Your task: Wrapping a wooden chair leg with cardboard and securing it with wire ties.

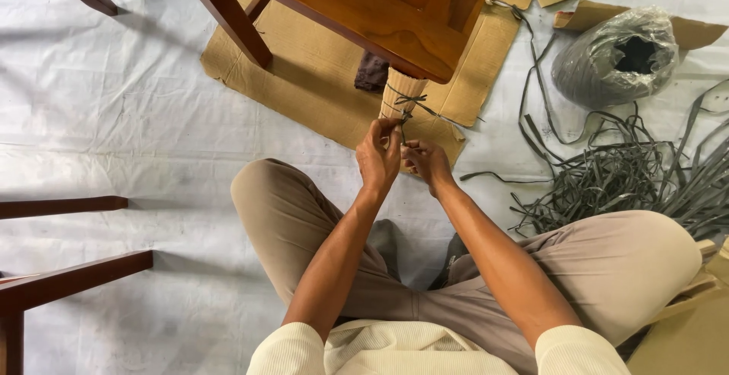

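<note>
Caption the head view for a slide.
Seated person's left hand and right hand work a grey strap around a paper-wrapped chair leg.

Open white sheeting (pixel 129 109) spreads from nine to eleven o'clock of the left hand (pixel 378 158) and right hand (pixel 427 164) — the widest free passage in view. At twelve o'clock the wooden chair seat (pixel 380 10) overhangs, and its cardboard-wrapped leg (pixel 401 94), bound with dark strap (pixel 410 101), stands just beyond the fingertips. From one to four o'clock a tangle of grey strapping (pixel 623 181) and a plastic-wrapped strap roll (pixel 616 56) crowd the floor. Bent knees in khaki trousers (pixel 607 261) hem both forearms at five and seven o'clock — with more chair legs (pixel 68 276) at eight o'clock, well apart.
</note>
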